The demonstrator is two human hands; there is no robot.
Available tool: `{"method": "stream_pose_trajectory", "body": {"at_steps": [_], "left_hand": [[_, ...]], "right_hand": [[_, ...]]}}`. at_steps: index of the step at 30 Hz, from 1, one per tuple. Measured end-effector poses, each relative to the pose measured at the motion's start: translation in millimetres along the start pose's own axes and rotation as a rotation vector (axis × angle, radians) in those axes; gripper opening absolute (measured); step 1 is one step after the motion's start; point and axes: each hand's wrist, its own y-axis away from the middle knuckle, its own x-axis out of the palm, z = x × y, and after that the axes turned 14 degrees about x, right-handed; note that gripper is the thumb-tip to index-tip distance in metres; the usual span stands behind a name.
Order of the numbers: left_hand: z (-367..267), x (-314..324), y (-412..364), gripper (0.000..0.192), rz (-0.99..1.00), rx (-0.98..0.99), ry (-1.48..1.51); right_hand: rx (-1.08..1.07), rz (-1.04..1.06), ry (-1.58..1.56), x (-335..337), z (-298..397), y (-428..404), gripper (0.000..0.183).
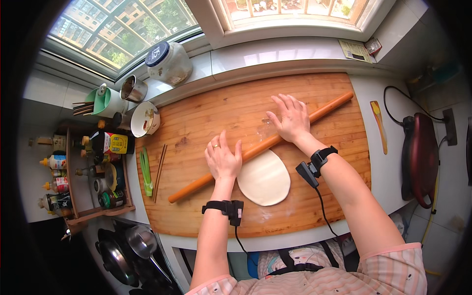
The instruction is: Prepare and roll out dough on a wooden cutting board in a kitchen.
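Note:
A long wooden rolling pin [261,146] lies diagonally over a wooden board [206,120], its right end farther from me. My left hand [223,158] rests palm-down on the pin left of its middle, fingers stretched out past it. Farther along, my right hand [293,120] also lies flat across the pin with its fingers spread. Neither hand wraps its fingers around the wood. A flat, roughly round sheet of dough [264,180] sits on the near side of the pin, its far edge meeting the pin. Pale flour marks show on the board.
Scallion pieces [145,171] and a pair of chopsticks [159,173] lie at the board's left. Beyond them stand a bowl [145,120] and a rack [99,215] of bottles. An oil brush [379,127] and a dark red electric griddle [421,158] are on the right.

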Motion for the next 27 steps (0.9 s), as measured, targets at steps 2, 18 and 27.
{"method": "stream_pose_trajectory", "body": {"at_steps": [2, 18, 27], "left_hand": [[1, -4, 8, 0.046, 0.092, -0.236, 0.046], [-32, -33, 187, 0.044, -0.048, -0.001, -0.035], [-8, -25, 95, 0.06, 0.026, 0.036, -0.021]], "right_hand": [[-0.04, 0.287, -0.027, -16, 3, 15, 0.053], [-0.074, 0.138, -0.06, -76, -38, 181, 0.043], [0.008, 0.172, -0.049, -48, -8, 95, 0.043]]}}
